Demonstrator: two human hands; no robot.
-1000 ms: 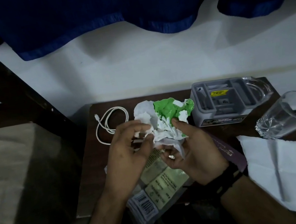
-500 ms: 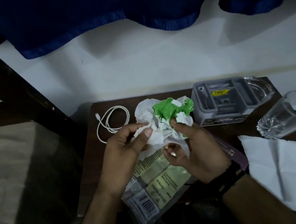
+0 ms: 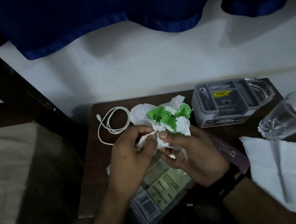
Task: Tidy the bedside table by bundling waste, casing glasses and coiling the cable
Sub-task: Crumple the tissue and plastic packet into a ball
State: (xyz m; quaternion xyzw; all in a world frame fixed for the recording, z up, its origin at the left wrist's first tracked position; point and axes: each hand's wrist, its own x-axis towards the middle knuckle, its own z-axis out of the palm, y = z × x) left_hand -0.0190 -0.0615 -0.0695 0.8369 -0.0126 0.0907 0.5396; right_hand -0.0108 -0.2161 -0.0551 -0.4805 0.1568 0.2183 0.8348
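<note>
Honestly, the risk at this moment was the bundle coming apart. Going left to right from the crumpled wad: the white cable (image 3: 113, 124) lay loosely looped on the bedside table (image 3: 92, 171) just left of the wad, not yet coiled tight. The left hand (image 3: 129, 159) pinched a twisted tail of tissue, and the right hand (image 3: 192, 155) gripped the crumpled wad (image 3: 166, 120) of white and green paper, held up over the table. Below the wad sat a printed plastic packet (image 3: 161, 191). Right of it stood a grey organiser (image 3: 225, 103), then a glass tumbler (image 3: 291, 116) near the table edge beside a flat tissue (image 3: 282, 172). Twisting too hard probably tears the tissue and drops scraps; a careless elbow could knock that tumbler. No glasses were clearly visible.
</note>
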